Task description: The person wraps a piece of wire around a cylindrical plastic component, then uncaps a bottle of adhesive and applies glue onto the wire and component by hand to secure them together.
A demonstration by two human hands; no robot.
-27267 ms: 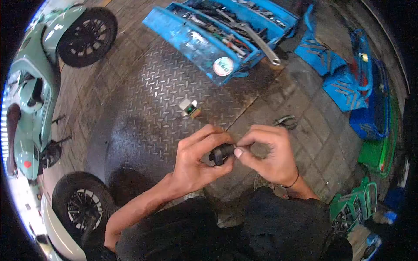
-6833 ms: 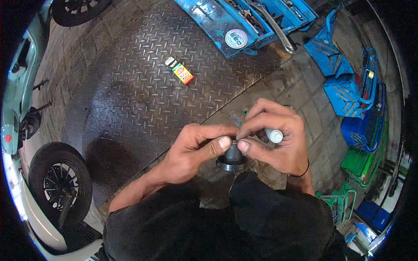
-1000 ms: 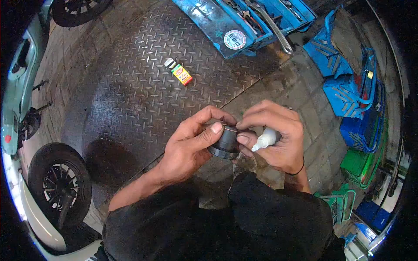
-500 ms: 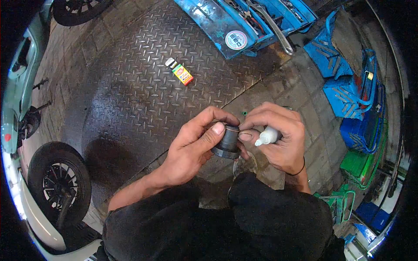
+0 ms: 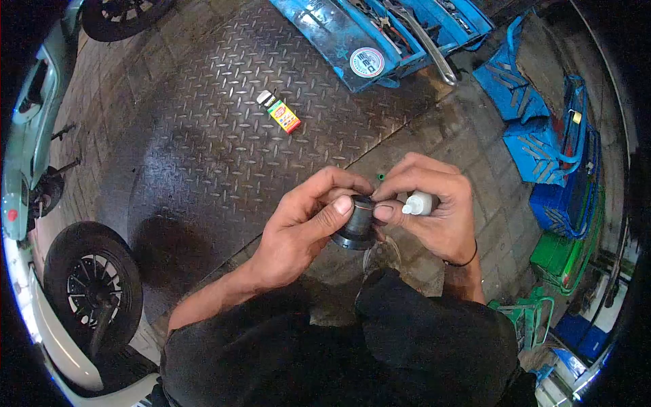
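A black cylindrical part [image 5: 356,224] with a wider ring at its lower end is held between my hands. My left hand [image 5: 298,227] is closed on its left side, the thumb lying near the upper rim. At the right of that rim, the thumb and index finger of my right hand [image 5: 441,210] touch or nearly touch it. A small white bottle [image 5: 420,203] is tucked in my right hand, its nozzle pointing left toward the part. A small yellow and red box [image 5: 283,117] lies open on the metal plate beyond my hands.
A blue toolbox [image 5: 366,61] with tools stands at the top on the patterned metal plate [image 5: 237,81]. More blue and green metal boxes [image 5: 536,149] line the right side. At the left are a black wheel [image 5: 93,288] and light-coloured vehicle bodywork [image 5: 24,156].
The black part has tilted slightly, showing more of its top opening. The white bottle has shifted a little upward and right within my right hand.
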